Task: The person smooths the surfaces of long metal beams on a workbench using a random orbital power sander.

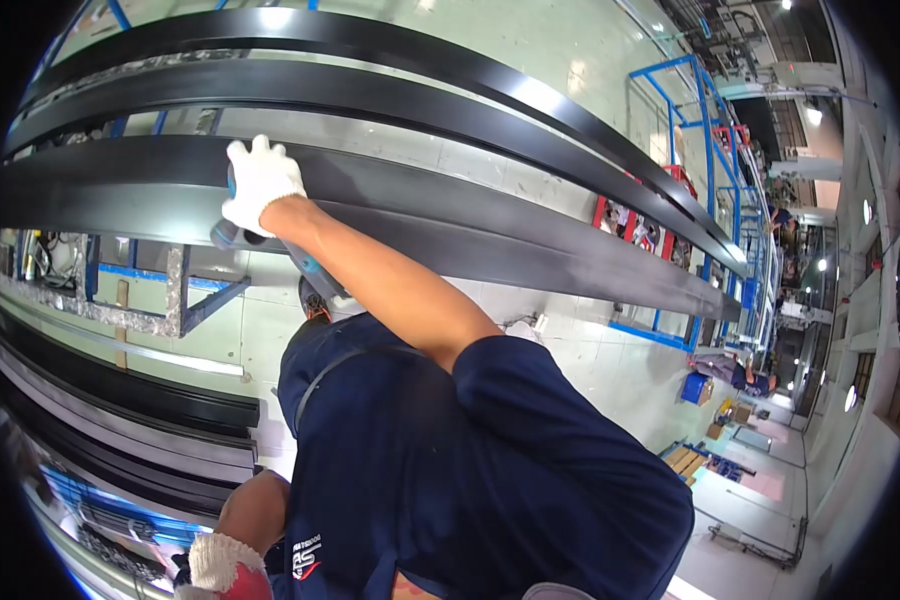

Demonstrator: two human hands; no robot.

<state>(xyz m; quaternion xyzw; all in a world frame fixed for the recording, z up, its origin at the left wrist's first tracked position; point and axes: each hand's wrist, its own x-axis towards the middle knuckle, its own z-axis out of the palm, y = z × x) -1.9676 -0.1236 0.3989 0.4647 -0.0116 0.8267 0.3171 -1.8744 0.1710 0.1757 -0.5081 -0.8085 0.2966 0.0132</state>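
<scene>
White-gloved, the right hand (260, 182) wraps its fingers tight round a grey and teal handheld power tool (300, 262), bearing it against the long dark metal profile (490, 225), likely for steady contact, while the left hand (215, 562) sits low, its fingers' grip impossible to tell.

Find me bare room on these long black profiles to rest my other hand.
The dark profile under your right hand and its tool is bare from the glove to its far end. The gap between it and the next profile up is open for a hand. Crowded: the stacked profiles by your left hand.
</scene>
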